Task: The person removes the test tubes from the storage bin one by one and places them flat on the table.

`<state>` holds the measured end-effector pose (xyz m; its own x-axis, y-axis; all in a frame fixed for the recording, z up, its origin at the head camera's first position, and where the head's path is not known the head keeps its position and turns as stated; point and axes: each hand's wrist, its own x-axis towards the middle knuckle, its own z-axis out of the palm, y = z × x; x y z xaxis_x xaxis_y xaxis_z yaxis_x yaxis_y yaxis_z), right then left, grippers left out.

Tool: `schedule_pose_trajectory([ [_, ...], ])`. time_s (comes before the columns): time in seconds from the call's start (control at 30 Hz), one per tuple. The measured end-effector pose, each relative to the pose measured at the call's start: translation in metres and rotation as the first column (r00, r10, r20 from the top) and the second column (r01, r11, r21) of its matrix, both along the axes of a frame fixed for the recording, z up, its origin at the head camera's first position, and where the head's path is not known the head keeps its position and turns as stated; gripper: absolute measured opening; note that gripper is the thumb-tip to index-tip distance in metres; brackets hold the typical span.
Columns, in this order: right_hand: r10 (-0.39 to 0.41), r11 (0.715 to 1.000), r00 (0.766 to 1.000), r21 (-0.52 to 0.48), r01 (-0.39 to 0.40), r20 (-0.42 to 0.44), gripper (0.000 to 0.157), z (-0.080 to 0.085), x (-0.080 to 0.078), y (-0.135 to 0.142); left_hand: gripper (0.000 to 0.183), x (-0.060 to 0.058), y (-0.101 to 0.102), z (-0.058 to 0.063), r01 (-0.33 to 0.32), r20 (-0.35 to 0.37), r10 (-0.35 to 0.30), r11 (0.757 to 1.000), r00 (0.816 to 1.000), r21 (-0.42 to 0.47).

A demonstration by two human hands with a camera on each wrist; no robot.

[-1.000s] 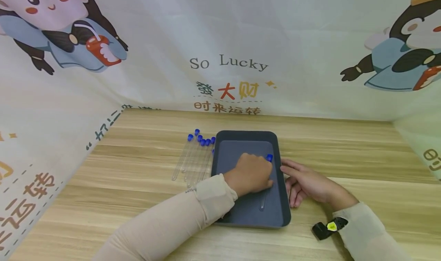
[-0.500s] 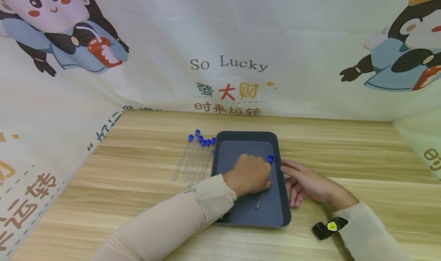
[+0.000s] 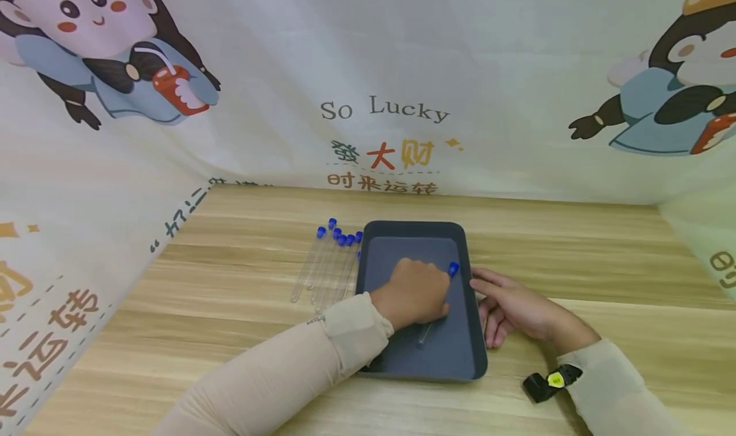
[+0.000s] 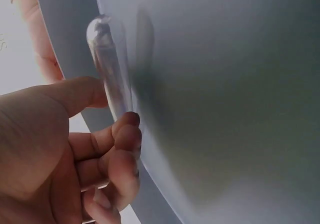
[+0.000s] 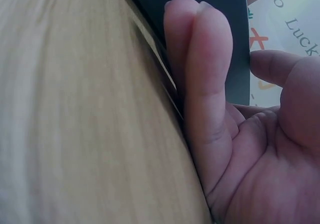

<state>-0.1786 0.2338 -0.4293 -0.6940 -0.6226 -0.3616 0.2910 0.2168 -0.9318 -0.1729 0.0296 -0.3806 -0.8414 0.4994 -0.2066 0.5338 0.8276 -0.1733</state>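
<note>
My left hand (image 3: pixel 414 292) is over the inside of a dark grey tray (image 3: pixel 397 362), pinching a clear test tube (image 4: pixel 112 69) with a blue cap. The cap shows beyond the knuckles in the head view, and the rounded end points toward me; the middle of the tube is hidden by the hand. Seen from the left wrist, thumb and fingertips meet on the tube, and its shadow falls on the tray floor. Against the tray's right side rests my right hand (image 3: pixel 520 311), fingers fairly straight, holding no object.
Several more clear tubes with blue caps (image 3: pixel 321 232) lie in a loose bunch on the wooden table (image 3: pixel 190 308), left of the tray. A black strap device (image 3: pixel 549 383) sits by the right sleeve. A printed cloth (image 3: pixel 489 91) rises behind the table.
The tube in my left hand has slanted further: its rounded end has swung left, while its cap has shifted slightly right. My right hand keeps its place at the tray.
</note>
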Motion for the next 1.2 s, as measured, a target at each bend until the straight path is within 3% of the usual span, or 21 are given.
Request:
schedule_pose_trajectory([
  [0.3, 0.011, 1.0, 1.0, -0.005, -0.011, 0.009, 0.071, -0.001, -0.001, 0.0, 0.035, -0.002, -0.005, 0.002, -0.008, -0.039, 0.009, 1.0, 0.999, 0.01],
  [0.53, 0.028, 0.999, 1.0, -0.023, -0.028, -0.002, 0.071, 0.002, -0.002, -0.001, 0.036, -0.001, -0.01, 0.014, 0.013, -0.097, -0.004, 0.996, 0.995, 0.088],
  [0.97, 0.051, 0.998, 0.999, -0.031, -0.051, 0.014, 0.073, -0.001, -0.001, 0.004, 0.044, 0.003, -0.023, 0.033, -0.028, -0.07, 0.039, 0.988, 0.997, 0.155],
  [1.2, 0.045, 0.999, 0.999, -0.028, -0.045, 0.016, 0.074, -0.001, -0.002, 0.003, 0.051, 0.005, -0.033, 0.044, -0.026, -0.114, 0.044, 0.988, 0.993, 0.154],
])
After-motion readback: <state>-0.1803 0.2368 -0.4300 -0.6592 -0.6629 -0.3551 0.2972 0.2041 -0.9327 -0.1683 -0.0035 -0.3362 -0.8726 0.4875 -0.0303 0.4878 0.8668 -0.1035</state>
